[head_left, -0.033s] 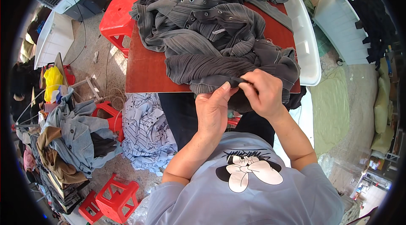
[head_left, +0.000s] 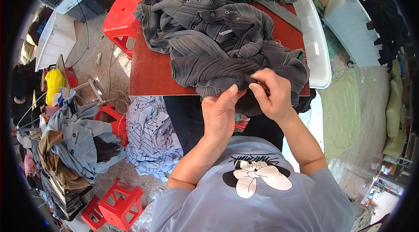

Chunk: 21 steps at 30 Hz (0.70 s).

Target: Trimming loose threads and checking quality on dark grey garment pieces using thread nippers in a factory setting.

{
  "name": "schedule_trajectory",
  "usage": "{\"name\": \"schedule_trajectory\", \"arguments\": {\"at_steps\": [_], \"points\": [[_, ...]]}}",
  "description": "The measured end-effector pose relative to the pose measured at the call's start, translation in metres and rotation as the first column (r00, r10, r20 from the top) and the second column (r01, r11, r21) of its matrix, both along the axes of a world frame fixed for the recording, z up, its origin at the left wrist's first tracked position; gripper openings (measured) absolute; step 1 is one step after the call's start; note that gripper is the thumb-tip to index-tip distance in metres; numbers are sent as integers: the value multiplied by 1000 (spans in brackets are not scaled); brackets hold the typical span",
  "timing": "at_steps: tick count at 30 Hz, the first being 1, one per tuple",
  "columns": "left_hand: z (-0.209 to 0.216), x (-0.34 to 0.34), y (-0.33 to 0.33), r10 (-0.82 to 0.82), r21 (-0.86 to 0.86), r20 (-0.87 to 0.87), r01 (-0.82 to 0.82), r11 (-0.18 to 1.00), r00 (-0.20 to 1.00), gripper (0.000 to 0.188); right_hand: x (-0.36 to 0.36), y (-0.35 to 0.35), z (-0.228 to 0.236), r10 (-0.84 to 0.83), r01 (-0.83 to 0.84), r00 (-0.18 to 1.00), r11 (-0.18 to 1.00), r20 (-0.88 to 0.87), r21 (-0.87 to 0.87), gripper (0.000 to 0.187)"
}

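A dark grey ribbed garment lies bunched at the near edge of a red-brown board. My left hand pinches the garment's near edge, thumb on top and the other fingers underneath. Just to its right, my right hand grips the same edge between thumb and bent fingers. The fingertips of both hands are close together, and the bit of cloth between them is partly hidden. Farther back on the board lie more grey ribbed garments, some with round metal eyelets along a band.
A white plastic tub stands along the board's right side. Red stools are at the left, one also at lower left. Striped blue shirts are heaped left of my legs, beside piled blue and brown clothes. Pale green sheeting covers floor at right.
My right hand has shifted very slightly, its index finger and thumb a little farther apart at the cloth edge. The left hand and the garments stay in place.
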<state>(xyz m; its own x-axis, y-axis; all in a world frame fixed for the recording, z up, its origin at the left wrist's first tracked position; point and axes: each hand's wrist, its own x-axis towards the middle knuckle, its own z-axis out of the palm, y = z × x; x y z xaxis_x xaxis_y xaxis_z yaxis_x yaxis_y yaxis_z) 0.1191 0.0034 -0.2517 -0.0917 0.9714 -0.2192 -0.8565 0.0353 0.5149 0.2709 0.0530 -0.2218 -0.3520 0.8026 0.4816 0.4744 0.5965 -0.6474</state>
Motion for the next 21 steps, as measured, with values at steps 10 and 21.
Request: {"name": "schedule_trajectory", "arguments": {"at_steps": [10, 21], "points": [[-6, 7, -1, -20, -1, -148, 20, 1000, 989, 25, -25, 24, 14, 66, -54, 994, 991, 91, -122, 30], [-4, -16, 1, -135, -114, 65, 141, 983, 989, 54, -12, 34, 1, -62, -273, 907, 666, -417, -694, 24]]}}
